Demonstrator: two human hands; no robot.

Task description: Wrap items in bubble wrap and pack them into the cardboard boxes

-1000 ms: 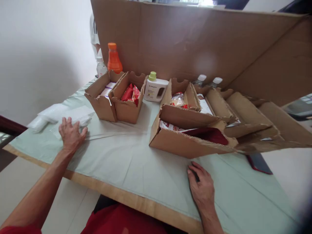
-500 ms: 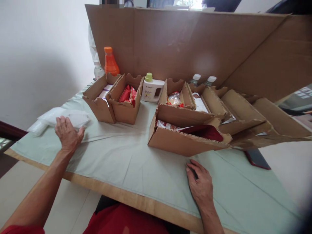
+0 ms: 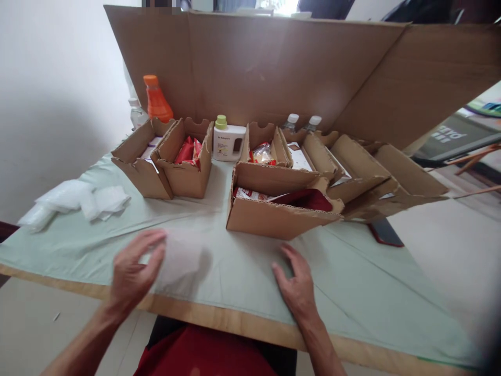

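My left hand (image 3: 136, 271) pinches a thin, translucent white sheet (image 3: 182, 258) by its left edge, over the front of the cloth-covered table. The sheet is blurred, and I cannot tell whether it is a bag or a single layer. Several more white sheets (image 3: 111, 201) lie in a loose pile at the left, beside crumpled clear plastic packets (image 3: 64, 194). My right hand (image 3: 297, 282) is open, thumb and fingers apart and holding nothing, just in front of a long cardboard bin (image 3: 270, 219). Inside that bin are a printed packet (image 3: 250, 194) and a dark red item (image 3: 307, 199).
Behind stand cardboard bins (image 3: 188, 180) with red packets (image 3: 188, 150), a white jug with a green cap (image 3: 229, 143) and an orange bottle (image 3: 157, 102). A tall cardboard panel (image 3: 258, 68) closes off the back. At right lies a dark flat object (image 3: 385, 233).
My left hand has left the pile at the left and moved right and nearer, carrying one white sheet. My right hand's fingers have spread apart. The camera view has shifted right.
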